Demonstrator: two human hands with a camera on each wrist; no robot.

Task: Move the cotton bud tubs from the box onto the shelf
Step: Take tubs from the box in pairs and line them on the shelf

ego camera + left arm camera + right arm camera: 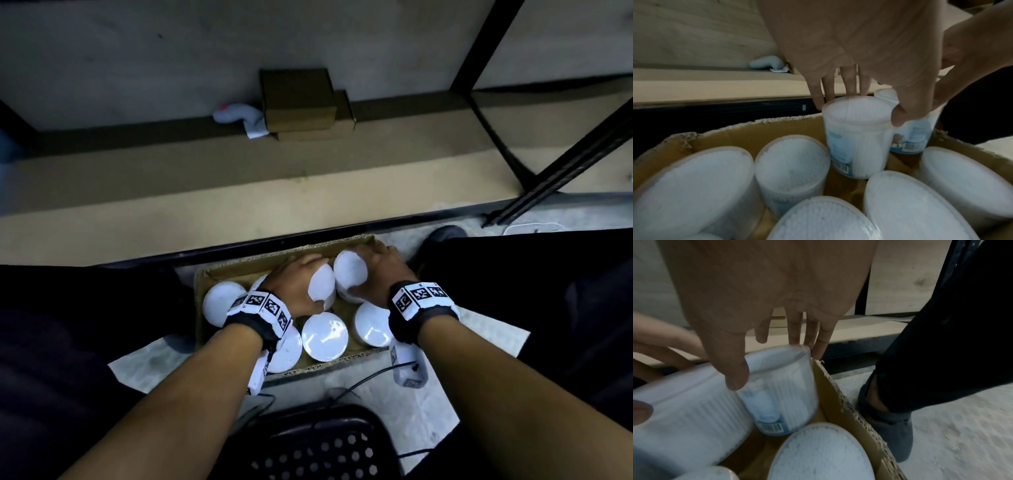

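A low cardboard box on the floor holds several clear round tubs of cotton buds with white tops. My left hand grips one tub by its lid, fingers behind and thumb in front; in the left wrist view this tub stands raised above the others. My right hand grips the neighbouring tub at the box's far right corner, and in the right wrist view the tub tilts under my thumb. The wooden shelf lies just beyond the box.
On the shelf's back stand two brown cartons and a pale grey cloth item. Black metal shelf posts rise at the right. My legs flank the box, a shoe beside its right wall. Cables and a black perforated stool lie near me.
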